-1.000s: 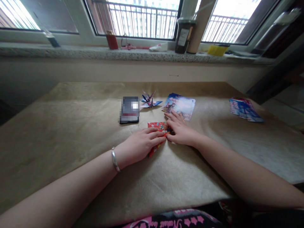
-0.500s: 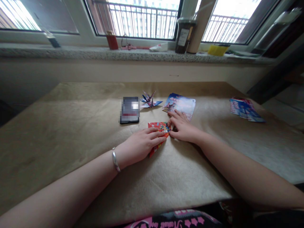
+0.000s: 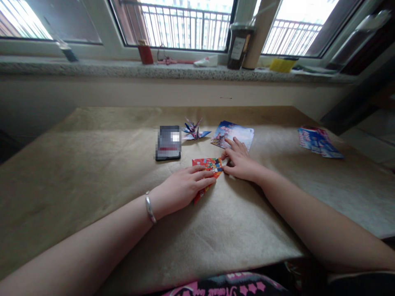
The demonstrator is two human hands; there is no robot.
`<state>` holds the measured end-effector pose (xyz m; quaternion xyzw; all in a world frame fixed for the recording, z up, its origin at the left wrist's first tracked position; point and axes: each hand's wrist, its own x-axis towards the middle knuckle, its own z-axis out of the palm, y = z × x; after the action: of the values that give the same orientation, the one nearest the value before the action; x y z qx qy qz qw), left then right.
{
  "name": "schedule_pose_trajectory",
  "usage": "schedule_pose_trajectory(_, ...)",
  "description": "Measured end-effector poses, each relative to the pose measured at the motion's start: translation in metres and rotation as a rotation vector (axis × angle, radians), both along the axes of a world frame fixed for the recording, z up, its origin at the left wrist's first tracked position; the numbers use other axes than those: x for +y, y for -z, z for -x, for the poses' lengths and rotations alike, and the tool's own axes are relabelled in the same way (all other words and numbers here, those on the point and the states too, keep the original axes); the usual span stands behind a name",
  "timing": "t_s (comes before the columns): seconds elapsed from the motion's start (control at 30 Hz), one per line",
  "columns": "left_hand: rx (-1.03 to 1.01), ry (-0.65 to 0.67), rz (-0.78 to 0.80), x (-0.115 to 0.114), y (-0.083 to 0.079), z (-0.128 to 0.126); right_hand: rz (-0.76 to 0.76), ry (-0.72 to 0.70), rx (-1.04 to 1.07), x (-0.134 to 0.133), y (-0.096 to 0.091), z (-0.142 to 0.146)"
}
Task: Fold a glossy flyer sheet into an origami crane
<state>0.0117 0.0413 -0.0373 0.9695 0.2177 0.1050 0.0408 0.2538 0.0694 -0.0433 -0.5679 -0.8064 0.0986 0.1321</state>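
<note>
A red, brightly printed piece of folded paper (image 3: 212,164) lies on the table in a roughly triangular shape. My left hand (image 3: 185,187) rests flat across it, fingers stretched out, covering much of its lower left part. At the paper's right corner, the thumb and forefinger of my right hand (image 3: 239,162) pinch the edge, where a bit of whitish underside shows. The other fingers of that hand reach over the near edge of a stack of blue and pink printed sheets (image 3: 236,133). A folded paper crane (image 3: 195,132) in blue and pink stands just beyond the red paper.
A phone (image 3: 168,144) with a blurred-out screen lies left of the crane. More printed sheets (image 3: 319,142) are fanned out at the far right of the table (image 3: 92,164). Behind, the stone windowsill (image 3: 108,70) carries a red container (image 3: 145,53), a dark jar (image 3: 239,47) and a yellow item (image 3: 282,64).
My right hand has shifted slightly right and drawn the paper's right corner outward, so more of the printed face and a whitish part show. The left hand stays in place.
</note>
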Motion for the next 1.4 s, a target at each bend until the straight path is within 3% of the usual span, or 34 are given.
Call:
schedule_pose_trajectory(0.57, -0.017, 0.009, 0.009, 0.002, 0.002, 0.001, -0.017, -0.006, 0.066, 0.007, 0.009, -0.009)
schedule_pose_trajectory(1.03, -0.013, 0.009, 0.012, 0.000, 0.000, 0.000, -0.045, 0.165, 0.085, 0.014, 0.016, -0.012)
schedule_pose_trajectory(1.4, -0.002, 0.013, 0.000, 0.000, 0.001, 0.000, -0.051, 0.172, 0.074, 0.016, 0.014, -0.014)
